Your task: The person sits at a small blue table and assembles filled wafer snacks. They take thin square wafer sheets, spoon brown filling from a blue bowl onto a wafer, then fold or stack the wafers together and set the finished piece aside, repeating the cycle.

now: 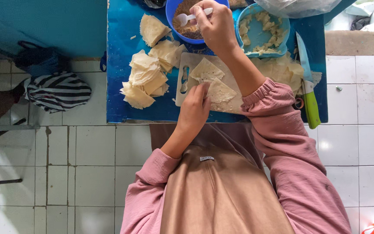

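My right hand (215,26) holds a white plastic spoon (187,17) over a blue bowl (172,24) of brown filling at the far side of the blue table (117,56). My left hand (194,108) rests on a pale cutting board (182,82), its fingertips touching a thin dough wrapper (221,91). Another wrapper (205,70) lies just beyond it on the board. Left of the board is a loose heap of folded wrappers (146,80).
A light blue container (262,30) with dough scraps stands right of the bowl. A stack of wrappers (284,71) and a green-handled knife (309,89) lie at the table's right. A striped cloth bag (57,91) sits on the white tiled floor at left.
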